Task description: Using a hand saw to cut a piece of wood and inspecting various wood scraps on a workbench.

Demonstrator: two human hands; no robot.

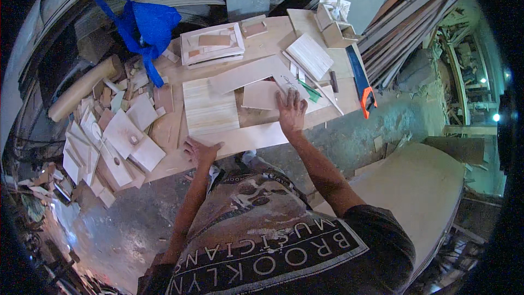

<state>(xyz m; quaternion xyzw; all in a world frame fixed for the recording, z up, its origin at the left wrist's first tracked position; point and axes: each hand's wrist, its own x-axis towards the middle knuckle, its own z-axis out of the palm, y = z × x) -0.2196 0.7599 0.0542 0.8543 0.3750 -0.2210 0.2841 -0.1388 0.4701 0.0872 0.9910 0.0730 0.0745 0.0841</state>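
A shallow wooden tray [215,59] at the workbench's far side holds flat wood offcuts [214,40]; the small wooden box [341,38] farther right has contents too unclear to name. A pale wooden strip [254,141] lies along the near edge. At its left end, the left hand [202,152] rests with spread fingers, gripping nothing visible; the right hand [292,110] reaches farther, palm down, fingers splayed across flat wooden pieces [260,95].
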